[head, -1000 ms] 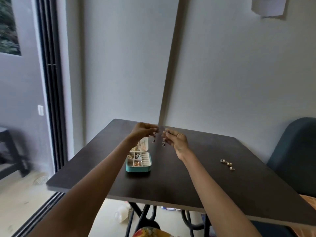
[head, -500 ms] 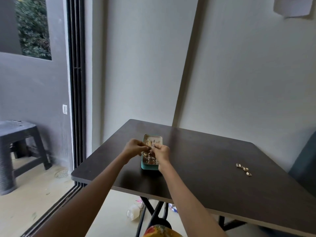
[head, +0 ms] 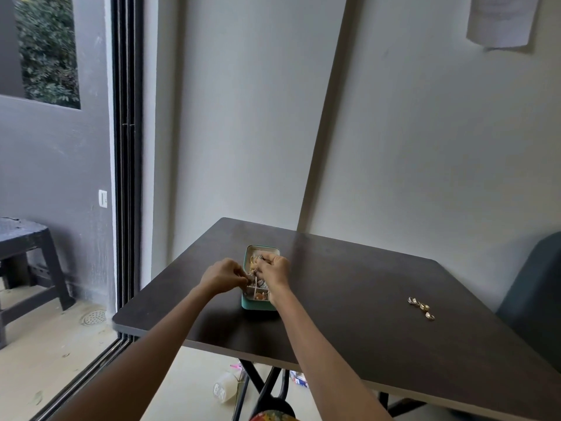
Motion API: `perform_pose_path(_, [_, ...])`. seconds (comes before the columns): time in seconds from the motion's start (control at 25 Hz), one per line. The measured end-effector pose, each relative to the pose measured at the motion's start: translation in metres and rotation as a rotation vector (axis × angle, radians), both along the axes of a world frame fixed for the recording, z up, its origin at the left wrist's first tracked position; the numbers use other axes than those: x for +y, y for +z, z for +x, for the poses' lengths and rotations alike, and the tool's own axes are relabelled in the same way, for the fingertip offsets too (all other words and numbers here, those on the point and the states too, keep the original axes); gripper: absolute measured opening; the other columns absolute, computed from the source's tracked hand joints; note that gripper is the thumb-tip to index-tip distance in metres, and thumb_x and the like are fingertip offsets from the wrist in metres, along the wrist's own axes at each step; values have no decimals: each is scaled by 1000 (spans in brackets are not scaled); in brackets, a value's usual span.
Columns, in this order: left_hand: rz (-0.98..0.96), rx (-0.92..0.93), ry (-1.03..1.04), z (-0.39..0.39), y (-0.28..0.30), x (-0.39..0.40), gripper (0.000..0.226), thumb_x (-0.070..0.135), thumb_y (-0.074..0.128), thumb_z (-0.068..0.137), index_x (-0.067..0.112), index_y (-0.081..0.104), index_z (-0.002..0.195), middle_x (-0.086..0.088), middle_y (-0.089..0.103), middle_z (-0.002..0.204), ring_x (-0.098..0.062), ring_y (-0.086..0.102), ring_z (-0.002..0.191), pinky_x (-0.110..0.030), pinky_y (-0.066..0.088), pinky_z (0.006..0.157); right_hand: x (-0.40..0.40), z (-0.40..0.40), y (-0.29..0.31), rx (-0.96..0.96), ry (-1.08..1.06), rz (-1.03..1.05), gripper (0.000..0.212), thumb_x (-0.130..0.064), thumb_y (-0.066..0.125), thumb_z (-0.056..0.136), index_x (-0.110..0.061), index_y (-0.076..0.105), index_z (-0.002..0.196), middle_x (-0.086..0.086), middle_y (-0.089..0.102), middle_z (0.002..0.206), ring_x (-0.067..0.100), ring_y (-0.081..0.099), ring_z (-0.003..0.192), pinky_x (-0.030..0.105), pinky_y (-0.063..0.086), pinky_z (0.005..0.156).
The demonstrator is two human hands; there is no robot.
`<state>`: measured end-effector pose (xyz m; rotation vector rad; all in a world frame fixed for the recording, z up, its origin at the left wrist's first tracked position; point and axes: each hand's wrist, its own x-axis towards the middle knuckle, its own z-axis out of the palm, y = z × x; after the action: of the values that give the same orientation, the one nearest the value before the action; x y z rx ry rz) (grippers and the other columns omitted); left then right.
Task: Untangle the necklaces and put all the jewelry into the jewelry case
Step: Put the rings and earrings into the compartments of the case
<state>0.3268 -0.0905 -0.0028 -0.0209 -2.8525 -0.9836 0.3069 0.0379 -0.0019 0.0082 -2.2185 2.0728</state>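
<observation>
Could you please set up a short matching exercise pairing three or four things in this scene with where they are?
Things:
1. case
2. rings
3. stool
4. paper

Places:
A. pinned on the wall, upper right
B. on the floor outside, far left
C. under both hands, on the table's left part
D. loose on the table, right side

Pairs: 1-C, 2-D, 3-B, 4-A

We stretch both arms forward, our left hand (head: 224, 276) and right hand (head: 274, 270) close together, fingers curled, pinching something small
</observation>
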Motion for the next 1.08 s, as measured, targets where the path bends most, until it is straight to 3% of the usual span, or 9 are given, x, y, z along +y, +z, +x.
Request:
perform_pose_path(0.16, [-98, -79, 0, 2, -6, 3, 16, 27, 69, 81, 19, 75, 93, -1, 72, 94, -16, 62, 83, -26, 44, 69, -2, 9, 0, -73, 66, 20, 23, -1, 50, 93, -2, 65, 110, 3, 64, 86, 12, 63, 69, 23, 55, 66])
perform_pose_path(0.28, [-62, -94, 12, 3, -2, 1, 17, 23, 66, 84, 19, 75, 97, -6, 72, 97, -17, 60, 81, -28, 43, 72, 1, 13, -3, -127, 111, 84, 23, 0, 50, 93, 0, 64, 111, 11, 64, 94, 16, 63, 73, 21, 55, 62])
perform_pose_path(0.44, [-27, -94, 63, 6, 6, 0, 23, 22, 54, 85, 24, 73, 99, -2, 71, 100, -20, 63, 100, -32, 46, 87, 5, 12, -7, -127, 110, 295, 22, -4, 53, 91, -5, 70, 105, 10, 66, 100, 17, 62, 76, 30, 56, 73])
perform_pose_path(0.56, [-71, -110, 65, 5, 7, 3, 28, 25, 49, 89, 24, 72, 103, -3, 69, 106, -21, 60, 104, -34, 41, 92, 10, 8, 0, -27, 164, 607, 23, -10, 57, 90, -13, 72, 108, 5, 66, 117, 22, 60, 106, 32, 50, 91])
perform_pose_path(0.68, [-119, -124, 78, 6, 7, 4, 27, 29, 50, 89, 27, 72, 103, -1, 67, 109, -20, 57, 108, -35, 33, 98, 14, 5, 3, 35, 173, 863, 22, -14, 60, 89, -16, 72, 108, 6, 65, 122, 24, 57, 113, 31, 47, 96])
perform_pose_path(0.88, [-136, -117, 67, 6, 10, 6, 27, 30, 50, 88, 25, 74, 97, -1, 67, 107, -21, 56, 106, -37, 31, 95, 14, 5, 4, 37, 161, 917, 19, -21, 71, 83, -16, 75, 101, 7, 67, 115, 22, 59, 107, 30, 49, 90])
perform_pose_path(1.08, [-122, -115, 57, 6, 15, 9, 25, 35, 50, 86, 25, 73, 87, -2, 66, 103, -23, 57, 103, -36, 31, 91, 18, 7, 10, 51, 141, 888, 19, -23, 67, 86, -14, 74, 102, 8, 70, 108, 22, 62, 103, 30, 50, 87])
